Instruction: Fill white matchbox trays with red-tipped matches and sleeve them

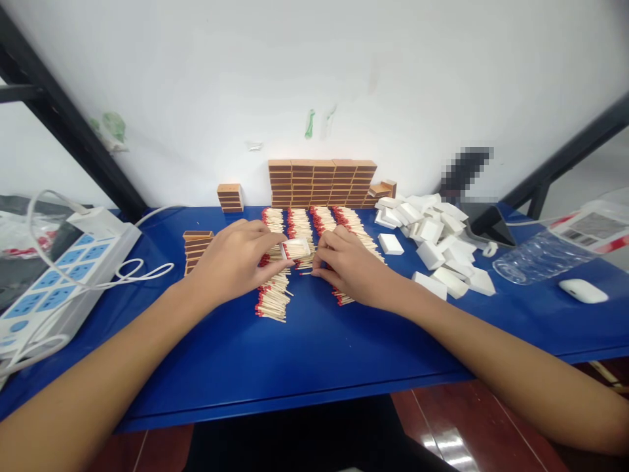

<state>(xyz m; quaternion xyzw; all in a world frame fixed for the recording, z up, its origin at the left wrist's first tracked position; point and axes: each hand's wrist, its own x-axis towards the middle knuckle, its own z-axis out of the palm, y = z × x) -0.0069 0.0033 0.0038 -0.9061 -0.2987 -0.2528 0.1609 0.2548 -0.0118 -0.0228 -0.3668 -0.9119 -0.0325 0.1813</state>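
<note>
My left hand (236,259) pinches a small white matchbox tray (297,248) that holds red-tipped matches, just above the blue table (295,354). My right hand (346,262) has its fingers curled together on loose matches beside the tray's right end. Rows of red-tipped matches (314,226) lie under and behind both hands, and another bunch (272,298) spreads below my left hand.
A wall of stacked brown matchbox sleeves (322,183) stands at the back, with smaller stacks (230,196) (196,246) to the left. A heap of white empty trays (437,239) lies on the right. A power strip (63,275) with cables sits left; a white mouse (583,290) and plastic wrapping (538,255) sit right.
</note>
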